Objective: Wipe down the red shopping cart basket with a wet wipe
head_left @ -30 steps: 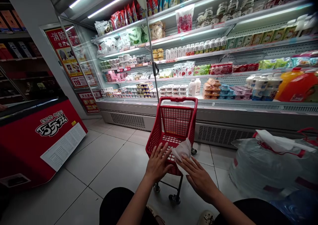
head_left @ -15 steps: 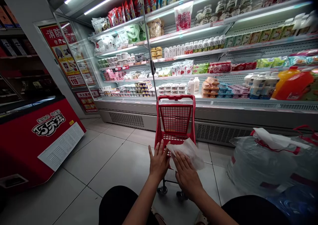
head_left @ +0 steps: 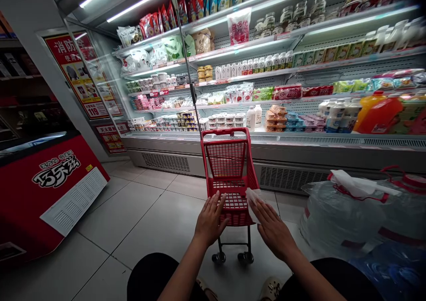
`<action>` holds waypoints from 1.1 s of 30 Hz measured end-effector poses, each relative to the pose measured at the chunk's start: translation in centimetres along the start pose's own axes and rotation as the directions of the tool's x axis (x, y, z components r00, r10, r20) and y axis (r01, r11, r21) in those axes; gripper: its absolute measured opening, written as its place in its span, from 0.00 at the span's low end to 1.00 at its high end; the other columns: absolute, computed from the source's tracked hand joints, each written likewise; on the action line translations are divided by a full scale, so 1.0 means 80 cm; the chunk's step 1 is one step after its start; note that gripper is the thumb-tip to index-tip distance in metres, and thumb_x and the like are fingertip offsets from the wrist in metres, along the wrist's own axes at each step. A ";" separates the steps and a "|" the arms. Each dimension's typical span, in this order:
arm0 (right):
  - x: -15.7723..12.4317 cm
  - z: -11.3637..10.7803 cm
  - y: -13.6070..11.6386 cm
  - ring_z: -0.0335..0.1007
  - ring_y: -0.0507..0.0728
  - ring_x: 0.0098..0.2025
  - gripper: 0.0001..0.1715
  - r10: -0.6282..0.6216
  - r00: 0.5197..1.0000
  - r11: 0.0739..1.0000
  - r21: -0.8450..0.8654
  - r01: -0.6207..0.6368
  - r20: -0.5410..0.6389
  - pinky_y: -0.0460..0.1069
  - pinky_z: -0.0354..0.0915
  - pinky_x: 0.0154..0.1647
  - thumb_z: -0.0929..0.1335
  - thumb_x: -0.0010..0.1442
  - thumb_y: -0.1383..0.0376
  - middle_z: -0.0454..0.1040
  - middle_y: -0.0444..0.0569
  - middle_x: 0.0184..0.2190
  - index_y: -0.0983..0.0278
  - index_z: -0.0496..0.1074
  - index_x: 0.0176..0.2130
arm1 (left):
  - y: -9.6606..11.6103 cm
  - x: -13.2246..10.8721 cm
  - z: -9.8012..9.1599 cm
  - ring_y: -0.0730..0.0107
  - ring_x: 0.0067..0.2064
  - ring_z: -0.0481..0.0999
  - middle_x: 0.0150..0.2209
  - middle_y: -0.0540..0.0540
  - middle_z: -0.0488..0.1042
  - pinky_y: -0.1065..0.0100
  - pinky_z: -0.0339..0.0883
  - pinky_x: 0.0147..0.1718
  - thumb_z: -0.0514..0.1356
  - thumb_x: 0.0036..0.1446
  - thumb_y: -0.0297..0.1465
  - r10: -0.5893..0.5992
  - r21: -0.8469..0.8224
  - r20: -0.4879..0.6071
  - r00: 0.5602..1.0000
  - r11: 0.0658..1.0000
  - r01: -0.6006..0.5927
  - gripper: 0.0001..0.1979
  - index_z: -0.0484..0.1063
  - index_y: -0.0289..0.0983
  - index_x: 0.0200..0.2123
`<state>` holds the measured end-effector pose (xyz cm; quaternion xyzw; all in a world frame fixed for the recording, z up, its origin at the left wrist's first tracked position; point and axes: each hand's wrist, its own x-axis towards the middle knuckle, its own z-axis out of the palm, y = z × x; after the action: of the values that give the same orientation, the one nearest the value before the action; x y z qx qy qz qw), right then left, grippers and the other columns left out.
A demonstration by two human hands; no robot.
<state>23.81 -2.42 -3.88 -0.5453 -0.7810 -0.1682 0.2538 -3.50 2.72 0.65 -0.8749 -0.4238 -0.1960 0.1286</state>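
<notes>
A small red shopping cart (head_left: 229, 161) with a mesh basket stands on its wheels between my feet and the chiller. My left hand (head_left: 209, 219) lies at the basket's near left corner, its fingers stretched out and nothing in it. A thin white tissue (head_left: 252, 203) is under the fingers of my right hand (head_left: 274, 230), which presses it along the basket's right side. Those fingers are straight and close together. Part of the tissue hangs crumpled past the fingertips. Whether the thumb pinches it is hidden.
An open chiller (head_left: 282, 148) full of dairy goods runs behind the cart. Shrink-wrapped water bottles (head_left: 336, 212) stand on the floor at the right. At the left is a red freezer (head_left: 66, 194). My shoes (head_left: 271, 287) are below the cart.
My right hand has moved right with the tissue, from across the basket's near end to its right side. The tissue is now more bunched. My left hand stays at the left corner.
</notes>
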 end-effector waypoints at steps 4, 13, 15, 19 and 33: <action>0.008 0.012 0.016 0.44 0.57 0.77 0.42 0.124 0.992 0.992 0.007 -0.124 -0.009 0.60 0.51 0.75 0.54 0.72 0.68 0.44 0.44 0.77 0.57 0.32 0.77 | 0.018 0.004 0.005 0.57 0.77 0.48 0.77 0.45 0.43 0.53 0.50 0.73 0.58 0.69 0.44 0.045 -0.032 -0.007 0.999 0.998 -0.046 0.45 0.33 0.43 0.77; 0.030 0.047 -0.066 0.49 0.61 0.75 0.43 0.001 0.995 0.997 0.071 0.006 -0.100 0.61 0.56 0.73 0.56 0.70 0.70 0.52 0.55 0.75 0.66 0.35 0.77 | 0.056 0.008 0.026 0.53 0.77 0.44 0.78 0.40 0.40 0.47 0.49 0.73 0.61 0.62 0.37 0.069 -0.150 -0.044 0.997 0.986 -0.075 0.51 0.30 0.37 0.77; 0.031 0.044 -0.076 0.50 0.61 0.75 0.42 -0.037 0.995 0.996 0.083 0.044 -0.092 0.61 0.56 0.73 0.57 0.69 0.70 0.54 0.58 0.74 0.70 0.39 0.76 | 0.053 0.004 0.027 0.53 0.77 0.44 0.78 0.40 0.40 0.47 0.50 0.72 0.60 0.61 0.32 0.084 -0.164 -0.051 0.995 0.982 -0.092 0.51 0.30 0.37 0.77; 0.028 0.023 -0.061 0.50 0.59 0.75 0.41 -0.118 0.992 0.989 0.086 0.122 -0.045 0.61 0.51 0.75 0.58 0.68 0.71 0.57 0.51 0.74 0.64 0.47 0.76 | 0.021 0.008 0.017 0.56 0.77 0.45 0.77 0.41 0.43 0.50 0.51 0.72 0.58 0.61 0.29 0.137 -0.158 -0.045 0.989 0.977 -0.143 0.49 0.30 0.38 0.77; 0.006 0.027 -0.039 0.44 0.63 0.77 0.40 0.158 0.985 0.979 0.144 -0.147 -0.068 0.64 0.53 0.74 0.54 0.72 0.69 0.46 0.51 0.77 0.62 0.36 0.77 | 0.058 0.042 0.026 0.50 0.78 0.37 0.78 0.43 0.36 0.45 0.45 0.73 0.64 0.55 0.39 0.019 -0.114 0.001 1.000 0.993 -0.018 0.56 0.32 0.39 0.77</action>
<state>20.29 -2.02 -5.32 -0.5778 -0.7359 -0.1150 0.3339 2.55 3.01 0.02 -0.8849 -0.4039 -0.2180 0.0797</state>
